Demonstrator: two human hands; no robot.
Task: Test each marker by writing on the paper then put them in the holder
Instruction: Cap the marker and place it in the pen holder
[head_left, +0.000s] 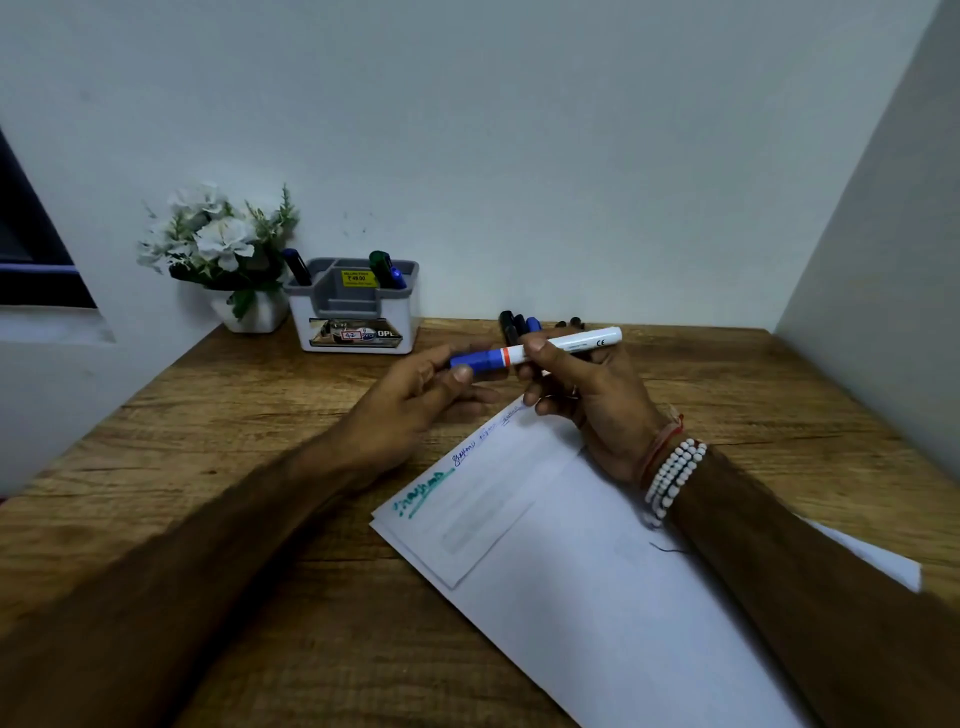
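A white marker (582, 343) with a blue cap and an orange band lies level above the desk, held between both hands. My left hand (415, 395) pinches the blue cap end. My right hand (587, 395) grips the white barrel. Below them lies the white paper (571, 561), with green and blue scribbles along its upper left edge. The grey and white holder (358, 332) stands at the back by the wall and has three markers in it. Several loose markers (519, 325) lie on the desk behind my hands.
A white pot of white flowers (223, 249) stands left of the holder. The wooden desk (208, 441) is walled at the back and on the right. A dark window edge (31, 249) is at far left.
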